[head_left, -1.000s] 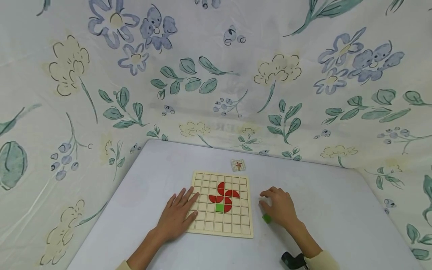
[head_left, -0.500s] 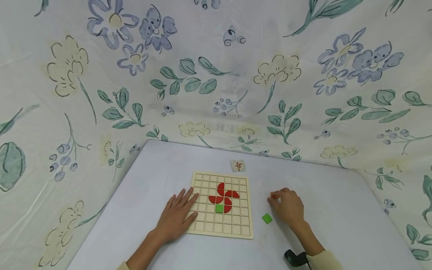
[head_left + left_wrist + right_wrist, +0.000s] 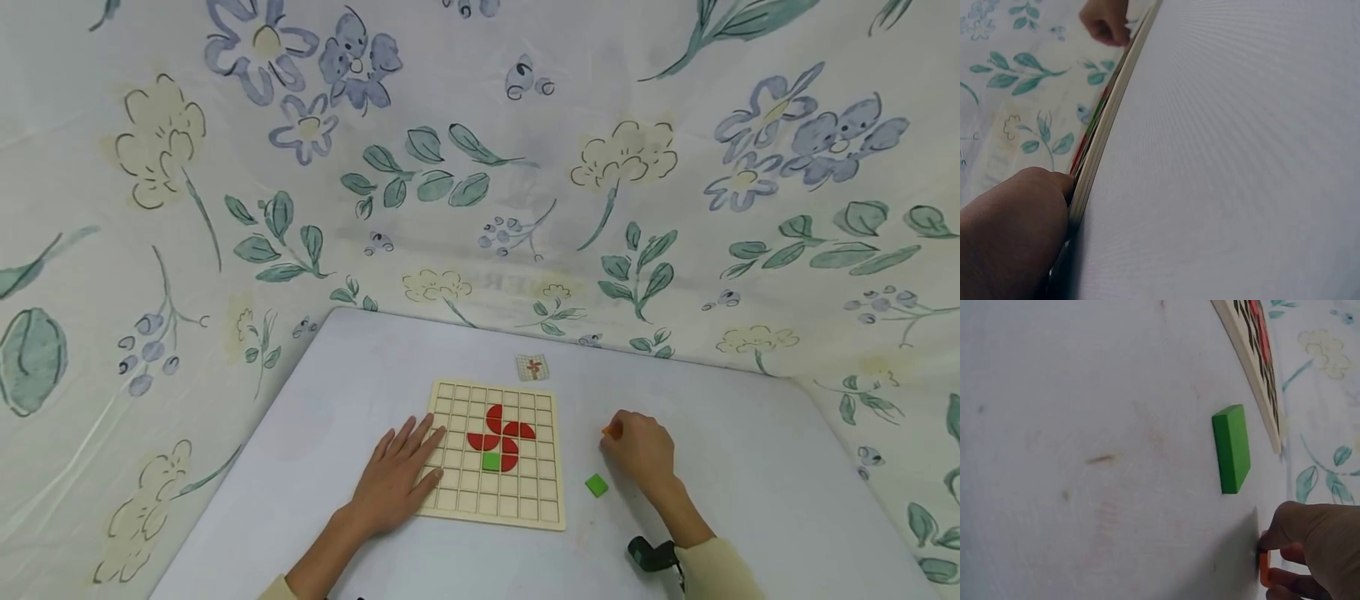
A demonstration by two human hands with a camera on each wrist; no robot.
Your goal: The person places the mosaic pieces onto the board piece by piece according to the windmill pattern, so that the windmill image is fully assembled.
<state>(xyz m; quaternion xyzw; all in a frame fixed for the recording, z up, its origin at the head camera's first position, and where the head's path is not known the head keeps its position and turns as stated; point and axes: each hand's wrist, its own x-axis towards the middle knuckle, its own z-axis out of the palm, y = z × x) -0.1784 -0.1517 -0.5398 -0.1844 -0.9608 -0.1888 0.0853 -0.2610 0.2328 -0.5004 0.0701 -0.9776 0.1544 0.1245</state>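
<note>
My left hand (image 3: 395,483) lies with fingers spread on the left edge of a wooden grid board (image 3: 465,502). Set in the board's squares are several red rounded pieces (image 3: 479,442), arranged like a pinwheel, and one green square tile (image 3: 491,462). To the right of the board, my right hand (image 3: 641,450) pinches a small orange block (image 3: 1264,569) between thumb and fingers, low over the table. Its shape is mostly hidden by the fingers. A loose green square block (image 3: 597,485) lies on the table between the board and my right hand.
Behind the board lies a small card (image 3: 533,367) printed with a grid and a red pinwheel figure. A black device (image 3: 651,554) is by my right wrist. The white table (image 3: 360,350) ends at a floral cloth (image 3: 420,217) at the back and sides.
My right hand has moved right from beside the loose green block, uncovering it, and now pinches the orange block. The left hand stays on the board.
</note>
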